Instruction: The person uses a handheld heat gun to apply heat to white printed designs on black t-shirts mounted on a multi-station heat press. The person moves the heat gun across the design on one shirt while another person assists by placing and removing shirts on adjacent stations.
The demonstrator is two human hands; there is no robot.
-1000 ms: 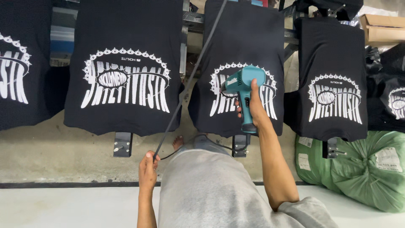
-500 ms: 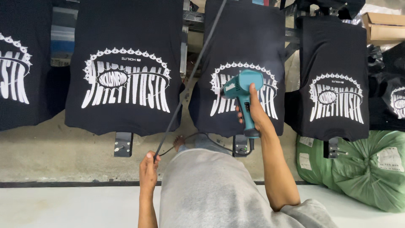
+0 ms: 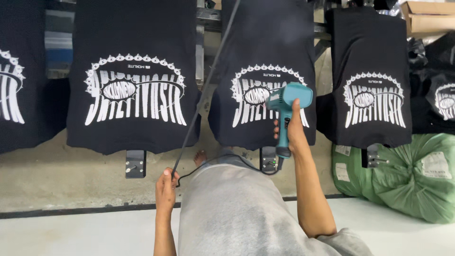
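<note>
My right hand (image 3: 293,129) grips the handle of a teal heat gun (image 3: 287,105), its nozzle pointing left over the white print of a black T-shirt (image 3: 265,57) stretched on a platen. My left hand (image 3: 166,186) is closed on the gun's black power cord (image 3: 204,95), which runs up and to the right out of view and loops back under the gun. Another black T-shirt (image 3: 132,76) with the same white print lies on the platen to the left, and a third black T-shirt (image 3: 372,80) to the right.
Metal platen brackets (image 3: 135,163) stick out below the shirts. A green sack (image 3: 403,175) sits at the right, with a cardboard box (image 3: 429,16) above it. A bare foot (image 3: 200,157) shows on the concrete floor. My grey trousers (image 3: 232,213) fill the lower middle.
My right hand has shifted the heat gun slightly over the middle shirt's print. My left hand keeps hold of the cord in about the same place.
</note>
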